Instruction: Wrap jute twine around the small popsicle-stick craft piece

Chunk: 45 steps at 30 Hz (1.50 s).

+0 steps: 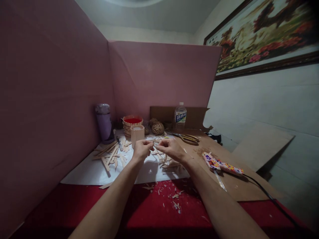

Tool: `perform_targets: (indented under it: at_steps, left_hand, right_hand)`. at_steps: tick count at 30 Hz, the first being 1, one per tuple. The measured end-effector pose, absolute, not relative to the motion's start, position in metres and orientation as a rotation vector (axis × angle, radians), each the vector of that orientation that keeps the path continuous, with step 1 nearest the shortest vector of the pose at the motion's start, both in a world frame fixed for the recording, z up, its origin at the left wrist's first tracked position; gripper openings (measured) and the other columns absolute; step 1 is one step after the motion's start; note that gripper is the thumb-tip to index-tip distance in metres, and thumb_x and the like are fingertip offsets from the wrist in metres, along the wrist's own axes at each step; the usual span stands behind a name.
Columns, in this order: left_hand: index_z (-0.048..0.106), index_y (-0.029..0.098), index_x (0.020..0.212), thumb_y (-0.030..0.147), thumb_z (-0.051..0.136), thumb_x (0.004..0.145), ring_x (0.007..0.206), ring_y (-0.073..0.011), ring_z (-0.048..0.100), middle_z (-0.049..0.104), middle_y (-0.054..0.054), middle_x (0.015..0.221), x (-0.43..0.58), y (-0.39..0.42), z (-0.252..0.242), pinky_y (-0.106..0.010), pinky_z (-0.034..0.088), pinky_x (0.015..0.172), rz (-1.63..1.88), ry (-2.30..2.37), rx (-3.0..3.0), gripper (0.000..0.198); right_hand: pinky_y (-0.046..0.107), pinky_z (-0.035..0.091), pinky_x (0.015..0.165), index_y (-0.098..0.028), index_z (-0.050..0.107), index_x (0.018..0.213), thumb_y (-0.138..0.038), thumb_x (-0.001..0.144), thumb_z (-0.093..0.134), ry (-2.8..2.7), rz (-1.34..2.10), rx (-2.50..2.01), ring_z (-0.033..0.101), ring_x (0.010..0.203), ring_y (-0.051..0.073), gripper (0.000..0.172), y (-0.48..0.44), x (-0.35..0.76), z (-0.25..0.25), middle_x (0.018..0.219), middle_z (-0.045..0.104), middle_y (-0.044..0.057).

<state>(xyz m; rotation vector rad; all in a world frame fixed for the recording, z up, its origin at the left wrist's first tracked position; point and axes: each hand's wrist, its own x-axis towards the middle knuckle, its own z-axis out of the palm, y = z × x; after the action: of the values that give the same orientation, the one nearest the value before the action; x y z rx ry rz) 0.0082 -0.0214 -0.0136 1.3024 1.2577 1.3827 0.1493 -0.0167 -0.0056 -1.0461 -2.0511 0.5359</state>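
Observation:
My left hand [143,150] and my right hand [171,148] meet above the white sheet [92,172], with their fingertips pinched. Between them runs a thin strand of twine [155,142], partly covered by the fingers. Just behind my left hand stands a small container of upright wooden sticks [137,133]. A larger round stick-covered container [126,128] with a red inside is beyond it. Balls of twine [158,127] lie behind the hands. Loose craft sticks [113,154] are scattered left of my left hand, and broken pieces [173,165] lie below my right.
A purple bottle [104,124] stands at left, a clear labelled bottle [180,116] at the back. Gold-handled scissors [189,138] and a flower-patterned glue gun [219,164] with a black cord rest on the brown board [245,189]. Wood chips dot the red cloth [147,212]. Pink panels [164,74] enclose the back and left.

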Motion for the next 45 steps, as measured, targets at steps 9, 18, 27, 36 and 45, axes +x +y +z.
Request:
perform_targets:
  at_steps: [9,18,27,36,45]
  left_hand:
    - [0.051,0.011,0.06,0.009,0.06,0.061,0.038,-0.0028,0.044,0.056,-0.001,0.053,0.007,-0.023,-0.008,-0.014,0.027,0.035,1.356,0.94,0.88,0.009]
    - [0.057,0.01,0.065,0.025,0.068,0.056,0.036,-0.0025,0.04,0.055,0.0,0.051,0.011,-0.025,-0.014,-0.015,0.022,0.035,1.269,0.948,1.087,0.02]
    - [0.056,0.01,0.059,0.02,0.06,0.056,0.03,-0.0033,0.034,0.049,0.002,0.04,0.016,-0.027,-0.01,-0.017,0.019,0.032,1.224,1.059,1.388,0.011]
    - [0.058,0.01,0.06,0.019,0.057,0.059,0.031,-0.0049,0.036,0.048,0.003,0.041,0.018,-0.022,-0.013,-0.018,0.024,0.033,1.283,1.167,1.553,0.009]
    - [0.066,0.015,0.063,0.022,0.055,0.065,0.053,-0.012,0.052,0.062,-0.005,0.058,0.008,-0.019,-0.019,-0.022,0.033,0.049,1.263,1.631,2.06,0.013]
  right_hand:
    - [0.023,0.026,0.05,-0.017,0.056,0.052,-0.037,0.071,0.053,-2.054,0.195,-1.275,0.044,0.052,0.011,0.028,-0.021,0.148,-0.017,0.051,0.051,0.001]
    - [0.021,0.029,0.045,-0.016,0.056,0.063,-0.036,0.08,0.038,-1.898,0.597,-1.098,0.044,0.046,0.01,0.031,-0.007,0.14,-0.022,0.054,0.054,0.0]
    - [0.021,0.026,0.048,-0.016,0.051,0.052,-0.029,0.074,0.043,-1.956,0.456,-1.185,0.039,0.051,0.01,0.026,-0.005,0.148,-0.017,0.053,0.048,0.0]
    - [0.019,0.023,0.04,-0.015,0.048,0.06,-0.036,0.067,0.054,-1.796,1.258,-0.972,0.029,0.041,0.005,0.023,-0.016,0.158,-0.009,0.046,0.036,-0.006]
    - [0.019,0.016,0.036,-0.014,0.049,0.057,-0.028,0.065,0.055,-1.776,1.178,-1.046,0.024,0.036,0.004,0.017,-0.015,0.157,-0.01,0.041,0.033,-0.007]
